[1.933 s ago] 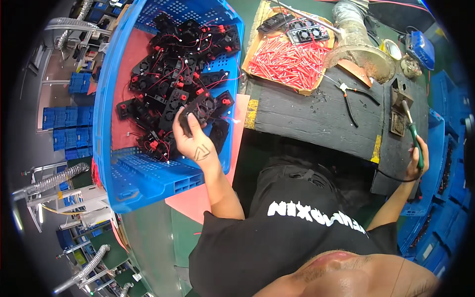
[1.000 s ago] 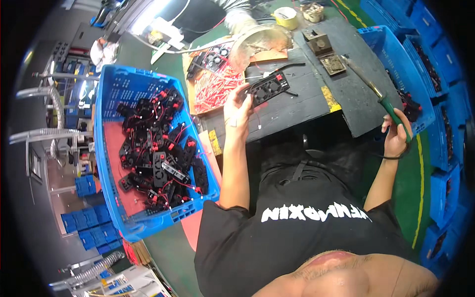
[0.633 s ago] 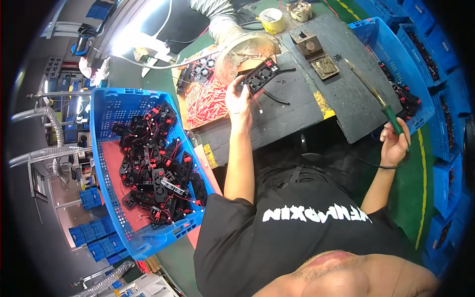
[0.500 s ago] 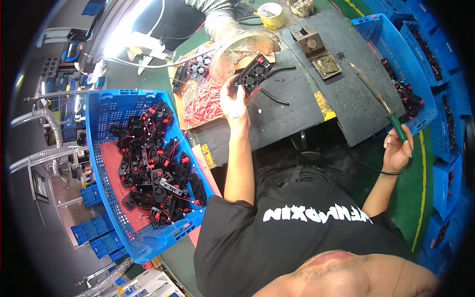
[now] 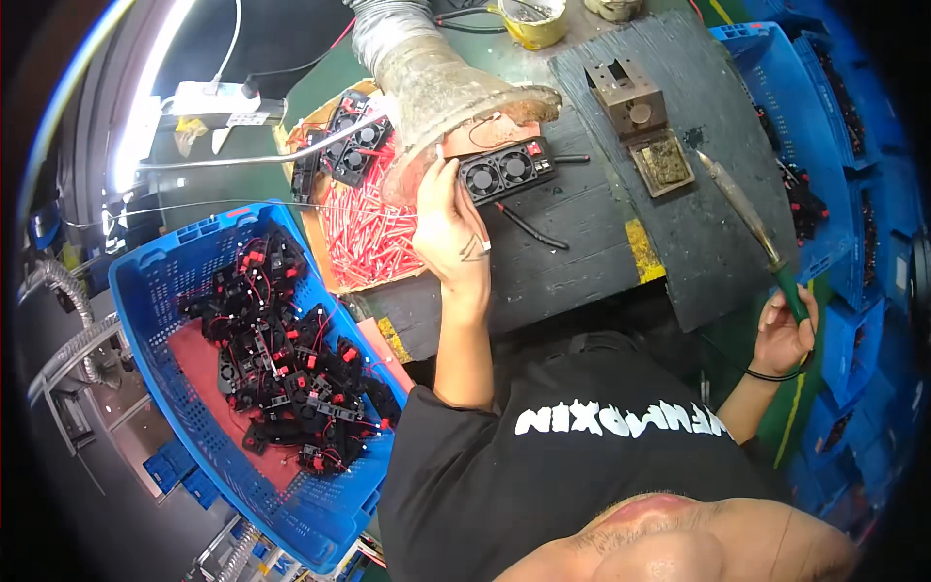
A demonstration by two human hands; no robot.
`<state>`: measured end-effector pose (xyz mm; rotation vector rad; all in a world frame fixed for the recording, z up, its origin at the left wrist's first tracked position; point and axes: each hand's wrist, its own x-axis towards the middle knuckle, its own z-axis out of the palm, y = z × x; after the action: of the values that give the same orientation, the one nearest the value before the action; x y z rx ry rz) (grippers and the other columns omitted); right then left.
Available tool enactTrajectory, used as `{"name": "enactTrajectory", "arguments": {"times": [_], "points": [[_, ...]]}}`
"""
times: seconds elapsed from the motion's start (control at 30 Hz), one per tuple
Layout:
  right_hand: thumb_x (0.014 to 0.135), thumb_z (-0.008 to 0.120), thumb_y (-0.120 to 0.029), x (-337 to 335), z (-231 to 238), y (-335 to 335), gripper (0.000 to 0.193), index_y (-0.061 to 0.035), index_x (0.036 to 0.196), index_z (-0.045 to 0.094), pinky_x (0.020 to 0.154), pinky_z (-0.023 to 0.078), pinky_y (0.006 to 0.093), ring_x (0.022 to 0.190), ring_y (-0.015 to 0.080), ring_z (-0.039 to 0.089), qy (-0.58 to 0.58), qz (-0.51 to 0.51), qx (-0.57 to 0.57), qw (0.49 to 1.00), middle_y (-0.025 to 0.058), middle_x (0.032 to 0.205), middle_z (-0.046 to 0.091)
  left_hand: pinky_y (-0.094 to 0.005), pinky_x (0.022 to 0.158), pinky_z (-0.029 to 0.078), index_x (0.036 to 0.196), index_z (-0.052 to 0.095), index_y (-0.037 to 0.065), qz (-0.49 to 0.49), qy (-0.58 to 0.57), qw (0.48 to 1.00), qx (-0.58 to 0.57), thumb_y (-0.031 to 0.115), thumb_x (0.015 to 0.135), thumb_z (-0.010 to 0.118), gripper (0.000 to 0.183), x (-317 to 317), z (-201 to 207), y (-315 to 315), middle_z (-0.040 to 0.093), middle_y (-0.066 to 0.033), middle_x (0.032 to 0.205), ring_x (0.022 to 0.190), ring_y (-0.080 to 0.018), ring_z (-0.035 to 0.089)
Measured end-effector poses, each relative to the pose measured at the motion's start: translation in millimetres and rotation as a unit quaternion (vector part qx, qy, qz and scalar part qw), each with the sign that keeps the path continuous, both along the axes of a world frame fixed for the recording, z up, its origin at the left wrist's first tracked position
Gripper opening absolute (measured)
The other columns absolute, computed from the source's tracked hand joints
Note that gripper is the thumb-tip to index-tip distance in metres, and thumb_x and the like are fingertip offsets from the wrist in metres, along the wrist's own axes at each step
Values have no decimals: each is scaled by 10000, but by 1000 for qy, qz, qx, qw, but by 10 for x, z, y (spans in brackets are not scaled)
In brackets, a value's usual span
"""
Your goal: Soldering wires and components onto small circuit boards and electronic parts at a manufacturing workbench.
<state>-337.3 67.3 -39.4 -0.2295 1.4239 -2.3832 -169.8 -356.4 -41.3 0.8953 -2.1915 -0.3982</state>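
Observation:
My left hand (image 5: 451, 228) rests on the dark workbench (image 5: 582, 262) and holds a black twin-fan module (image 5: 504, 170) flat under the mouth of a grey fume-extraction hood (image 5: 441, 92). The fingers grip the module's left end. My right hand (image 5: 786, 330) is off to the right, shut around the green handle of a soldering iron (image 5: 747, 209) whose tip points up toward the bench. A blue crate (image 5: 184, 388) at my left holds several black fan modules (image 5: 291, 359) with red wires.
A cardboard tray of red sleeves (image 5: 364, 233) lies beside the hood with more fan modules (image 5: 349, 145). A metal iron stand with sponge (image 5: 645, 121) sits on the bench. Blue bins (image 5: 824, 165) stand at the right; a yellow tape roll (image 5: 529, 19) sits at the back.
My left hand took a fan module out of the blue crate, carried it to the bench and set it under the hood. My right hand kept hold of the soldering iron.

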Motion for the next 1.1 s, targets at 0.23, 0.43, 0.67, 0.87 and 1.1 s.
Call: {"name": "enactTrajectory", "arguments": {"times": [0.23,0.43,0.67,0.87,1.1], "points": [[915,629,-452,-61,247,-255,551,-26,1263,607,501,490,267,693,217,605,8,12,-42,999,202,975,646,-379,860,552,1148,696,67,-28,-69,997,31,50,924,604,242,22,-184,-122,684,-153,1190,1055,-342,677],[953,478,-602,209,-43,-338,714,15,1299,574,563,526,308,794,298,687,75,49,-16,996,256,1066,686,-403,827,556,1166,659,53,-47,7,997,-62,26,939,559,250,98,-105,-114,679,-147,1148,1001,-355,677],[959,470,-568,696,-390,-242,693,32,1295,558,645,517,334,854,299,692,58,9,-107,993,240,1063,693,-404,829,526,1054,689,70,-100,-192,965,-148,56,874,609,197,667,84,-112,679,-117,1066,960,-325,640],[962,475,-553,979,-413,-168,683,38,1298,535,648,510,329,873,272,689,87,9,-166,982,229,1083,689,-422,836,465,935,708,95,-137,-248,925,-255,128,798,695,141,703,92,-294,657,-82,977,966,-316,585],[979,469,-571,1169,-425,-3,624,3,1201,567,600,462,291,775,202,593,113,-49,-139,983,171,1029,629,-390,792,492,920,693,71,-120,-143,952,-241,109,836,705,93,727,108,-169,669,-105,879,844,-294,641]]}}
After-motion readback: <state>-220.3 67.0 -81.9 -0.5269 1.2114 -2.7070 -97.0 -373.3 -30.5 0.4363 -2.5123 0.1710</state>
